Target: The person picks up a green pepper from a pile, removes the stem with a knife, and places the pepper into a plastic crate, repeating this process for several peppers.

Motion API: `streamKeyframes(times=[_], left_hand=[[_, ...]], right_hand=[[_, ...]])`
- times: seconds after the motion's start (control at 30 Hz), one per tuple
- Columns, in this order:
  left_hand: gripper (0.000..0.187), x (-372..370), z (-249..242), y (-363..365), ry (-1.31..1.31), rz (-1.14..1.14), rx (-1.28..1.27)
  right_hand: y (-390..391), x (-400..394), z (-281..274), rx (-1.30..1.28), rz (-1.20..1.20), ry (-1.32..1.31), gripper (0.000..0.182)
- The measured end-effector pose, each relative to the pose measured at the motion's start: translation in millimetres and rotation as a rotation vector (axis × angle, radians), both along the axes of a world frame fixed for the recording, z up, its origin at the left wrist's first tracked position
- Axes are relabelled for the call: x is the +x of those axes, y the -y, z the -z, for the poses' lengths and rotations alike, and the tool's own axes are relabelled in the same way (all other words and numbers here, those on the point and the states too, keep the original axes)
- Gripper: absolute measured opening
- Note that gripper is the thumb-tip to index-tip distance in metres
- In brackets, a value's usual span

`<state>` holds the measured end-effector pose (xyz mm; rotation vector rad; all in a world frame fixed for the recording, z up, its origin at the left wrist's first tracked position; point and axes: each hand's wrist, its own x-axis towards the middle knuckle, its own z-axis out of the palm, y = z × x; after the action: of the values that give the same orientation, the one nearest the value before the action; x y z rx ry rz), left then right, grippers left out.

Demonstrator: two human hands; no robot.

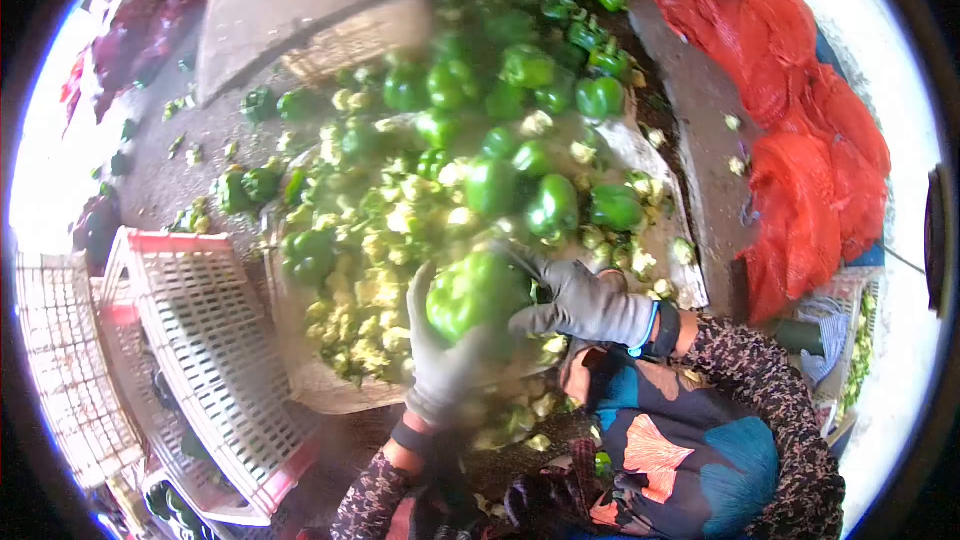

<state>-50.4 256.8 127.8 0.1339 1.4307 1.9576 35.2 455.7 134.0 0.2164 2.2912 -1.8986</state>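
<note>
A large green bell pepper (464,292) is held between my two gloved hands, low in the middle of the view. My left hand (438,365) wraps around its left and lower side, fingers pointing up. On the other side, my right hand (590,302) closes on the pepper, with fingers over the upper edge and thumb against the right side. Motion blur hides the exact finger contact. Just beyond lie whole green bell peppers (553,205), and a heap of pale cut pepper cores (385,230) spreads to the left.
White-and-pink plastic crates (205,340) stand at the left. Red mesh sacks (800,150) lie along the right side. A light sheet (645,155) lies under the peppers. Loose peppers (245,188) and scraps are scattered on the concrete floor (240,50). Another crate (855,340) is at far right.
</note>
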Motion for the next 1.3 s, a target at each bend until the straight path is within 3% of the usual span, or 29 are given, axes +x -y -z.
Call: streamKeyframes(times=[0.07,0.1,0.17,0.2,0.23,0.3,0.43,0.5,0.6,0.7,0.77,0.83,0.87,0.9,0.97,1.0,1.03,1.1,1.13,1.2,1.23,1.3], left_hand=[[0.095,-15.3,17.2,26.4,-0.226,-0.102,-0.054],[0.094,-18.9,12.6,38.0,-0.249,-0.184,-0.089],[0.092,-28.4,11.2,57.1,-0.288,-0.287,-0.122],[0.111,-28.0,-6.4,59.2,-0.158,-0.269,-0.122],[0.111,-31.7,-0.4,65.4,-0.150,-0.277,-0.107],[0.113,-39.3,18.0,75.6,-0.352,-0.263,-0.193],[0.116,-39.1,22.7,88.1,-0.483,-0.254,-0.203],[0.110,-36.6,17.6,91.8,-0.406,-0.270,-0.142],[0.084,-34.8,10.3,97.4,-0.556,-0.276,-0.282],[0.078,-33.1,6.9,101.2,-0.558,-0.273,-0.341],[0.075,-34.0,13.6,95.8,-0.533,-0.299,-0.333],[0.075,-39.1,20.6,85.0,-0.333,-0.475,-0.283],[0.075,-40.8,-13.2,68.7,-0.147,-0.500,-0.069],[0.077,-46.2,-14.8,70.0,-0.113,-0.547,0.021],[0.082,-63.4,-16.5,80.5,-0.186,-0.426,-0.055],[0.086,-67.1,-6.3,88.3,-0.268,-0.345,-0.153],[0.089,-66.1,11.0,92.1,-0.348,-0.256,-0.242],[0.109,-55.2,17.1,79.9,-0.326,-0.063,-0.207],[0.115,-45.0,6.8,67.3,-0.286,0.029,-0.216],[0.131,-37.2,-1.7,50.3,-0.117,0.140,-0.150],[0.133,-29.6,-7.1,44.0,-0.010,0.074,-0.064],[0.103,-24.3,22.9,53.5,-0.249,0.134,-0.162]], right_hand=[[7.1,-25.0,-22.7,0.520,-0.104,-0.275,0.083],[17.1,-34.3,-30.8,0.627,-0.027,-0.409,0.059],[30.6,-44.2,-61.7,0.646,-0.095,-0.195,0.038],[47.8,-51.2,-57.2,0.524,-0.019,-0.425,0.032],[54.7,-49.7,-73.2,0.340,-0.173,-0.134,0.033],[75.9,-52.5,-67.4,0.388,-0.172,-0.125,0.034],[97.3,-49.8,-55.5,0.383,-0.139,-0.160,0.033],[104.9,-50.4,-46.8,0.468,-0.154,-0.147,0.032],[109.2,-55.3,-44.9,0.469,-0.161,-0.181,0.030],[106.8,-56.2,-40.3,0.447,-0.225,-0.095,0.025],[98.3,-45.4,-33.4,0.552,-0.312,-0.032,0.022],[88.1,-10.4,17.6,0.625,-0.271,-0.141,0.022],[80.9,1.9,34.8,0.701,-0.234,-0.262,0.021],[71.8,3.8,35.2,0.699,-0.235,-0.268,0.021],[57.2,-1.6,34.5,0.370,-0.133,0.045,0.032],[50.2,-6.7,24.0,0.289,-0.008,0.008,0.054],[44.3,-15.8,8.9,0.284,0.009,0.010,0.054],[44.4,-37.0,-13.9,-0.043,-0.042,0.036,0.090],[53.5,-36.5,7.1,0.047,-0.098,0.005,0.106],[55.0,-31.5,-9.4,-0.194,-0.038,0.133,0.108],[58.3,-27.1,-8.6,-0.367,0.051,0.186,0.105],[61.8,-19.0,8.5,-0.358,0.053,0.151,0.103]])
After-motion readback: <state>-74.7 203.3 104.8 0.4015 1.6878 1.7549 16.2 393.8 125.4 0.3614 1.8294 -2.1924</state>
